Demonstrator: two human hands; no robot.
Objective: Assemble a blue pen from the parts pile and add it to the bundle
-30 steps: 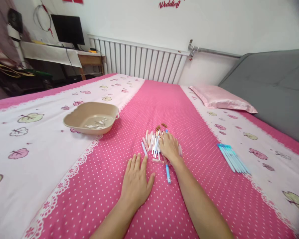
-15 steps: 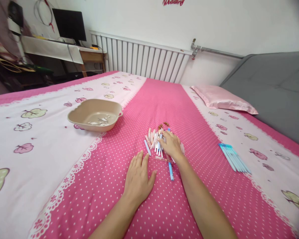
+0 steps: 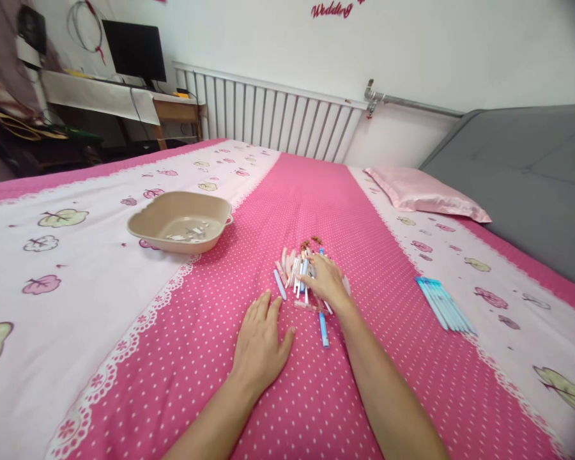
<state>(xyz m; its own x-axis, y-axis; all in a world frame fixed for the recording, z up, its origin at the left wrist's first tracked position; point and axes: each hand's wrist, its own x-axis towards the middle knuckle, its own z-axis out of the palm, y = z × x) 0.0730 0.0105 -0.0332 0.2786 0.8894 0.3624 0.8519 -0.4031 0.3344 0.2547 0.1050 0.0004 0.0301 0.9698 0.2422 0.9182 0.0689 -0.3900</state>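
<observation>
A heap of small pen parts [image 3: 297,268], white, pink and blue, lies on the pink dotted bedspread [image 3: 311,396]. My right hand [image 3: 328,281] rests on the right side of the heap with its fingers curled over the pieces; what they grip is hidden. A blue pen [image 3: 323,329] lies just below that hand. My left hand [image 3: 259,342] lies flat on the bedspread, fingers stretched out, holding nothing, a little below and left of the heap.
A beige plastic basin [image 3: 179,220] with a few white bits inside sits to the left. A bundle of light blue pens [image 3: 443,303] lies to the right. A pink pillow [image 3: 424,188], grey headboard [image 3: 531,166] and white radiator [image 3: 273,121] are beyond.
My right hand's fingers have shifted slightly over the heap. My left hand has stayed flat in about the same place. The view has moved a little.
</observation>
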